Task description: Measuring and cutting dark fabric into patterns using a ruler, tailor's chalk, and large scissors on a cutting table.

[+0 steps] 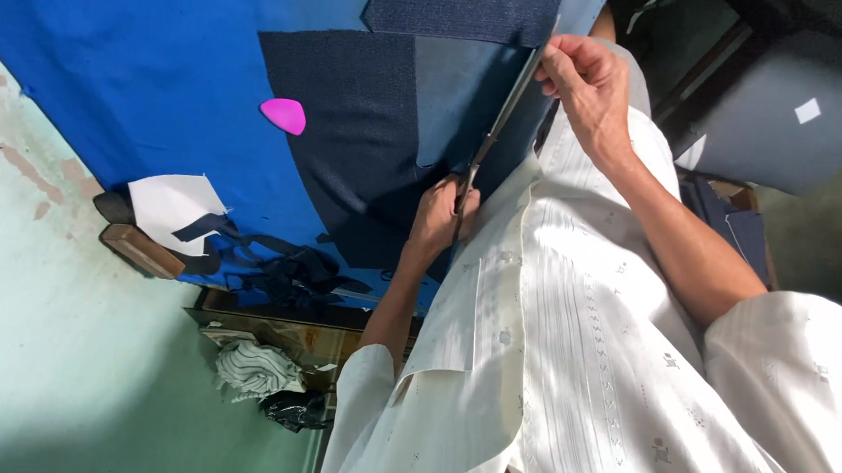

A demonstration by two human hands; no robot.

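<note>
Here long scissors (502, 117) are gripped closed-fisted by the right hand (589, 83) at the handles, blades running along the counter's (116, 62) near edge toward the left hand (439, 218), which is pressed closed on dark navy fabric (350, 139) beside the tips.

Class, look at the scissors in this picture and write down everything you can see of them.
The scissors are long, with dark grey blades that look like metal. They lie slanted along the edge of the dark cloth on the blue table cover. The left hand holds one end and the right hand is at the other. The handles are hidden by the hands, and whether the blades are open cannot be told.
</note>
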